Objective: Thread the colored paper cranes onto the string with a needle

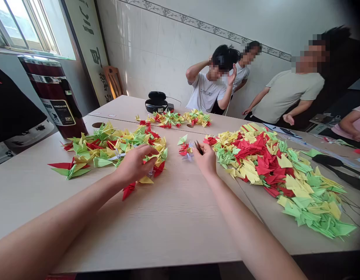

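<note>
My left hand [137, 163] reaches over the near right edge of a pile of folded paper cranes [110, 138] in red, yellow and green. Its fingers are curved but apart from the thumb, with cranes below them. In my right hand [207, 160] is a small dark tool with two pointed tips [198, 147], most of it hidden by the fingers. Just left of that hand lies a little cluster of red, green and pale lilac folded paper [184, 149]. A long heap of flat-folded paper pieces [264, 159] spreads along the right, red in the middle.
A tall dark red vacuum flask [56, 97] stands at the left. Farther back are a row of paper cranes [174, 118] and an open black case [156, 103]. Black headphones [337, 167] lie right of the heap. Several people are across the table [168, 229].
</note>
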Demonstrator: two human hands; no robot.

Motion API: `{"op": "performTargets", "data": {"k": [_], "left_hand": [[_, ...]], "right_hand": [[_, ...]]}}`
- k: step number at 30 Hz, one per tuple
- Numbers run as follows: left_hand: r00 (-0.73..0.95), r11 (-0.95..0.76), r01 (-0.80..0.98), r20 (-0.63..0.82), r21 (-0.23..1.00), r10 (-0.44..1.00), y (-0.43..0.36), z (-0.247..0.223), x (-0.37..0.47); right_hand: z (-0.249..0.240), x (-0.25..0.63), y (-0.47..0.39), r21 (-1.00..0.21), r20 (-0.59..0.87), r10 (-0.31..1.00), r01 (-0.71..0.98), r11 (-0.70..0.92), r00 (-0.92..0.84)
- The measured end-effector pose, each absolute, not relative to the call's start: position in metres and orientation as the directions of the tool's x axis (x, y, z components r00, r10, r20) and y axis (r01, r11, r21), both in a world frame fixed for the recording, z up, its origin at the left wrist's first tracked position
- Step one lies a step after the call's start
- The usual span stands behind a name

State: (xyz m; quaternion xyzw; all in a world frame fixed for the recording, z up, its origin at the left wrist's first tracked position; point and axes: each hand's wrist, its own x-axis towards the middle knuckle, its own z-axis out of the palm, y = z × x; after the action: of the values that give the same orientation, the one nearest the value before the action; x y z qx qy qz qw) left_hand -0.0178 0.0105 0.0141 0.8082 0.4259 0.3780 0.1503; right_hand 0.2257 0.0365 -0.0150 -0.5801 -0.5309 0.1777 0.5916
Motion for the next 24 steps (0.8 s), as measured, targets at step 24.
{"op": "performTargets", "data": {"k": [24], "left_hand": [[0.304, -0.551, 0.427, 0.459, 0.718, 0.835, -0.001, 0.014, -0.007]], "right_hand": [[0.020, 0.185, -0.009, -0.843, 0.145, 0.953, -0.538, -0.022, -0.266]]}}
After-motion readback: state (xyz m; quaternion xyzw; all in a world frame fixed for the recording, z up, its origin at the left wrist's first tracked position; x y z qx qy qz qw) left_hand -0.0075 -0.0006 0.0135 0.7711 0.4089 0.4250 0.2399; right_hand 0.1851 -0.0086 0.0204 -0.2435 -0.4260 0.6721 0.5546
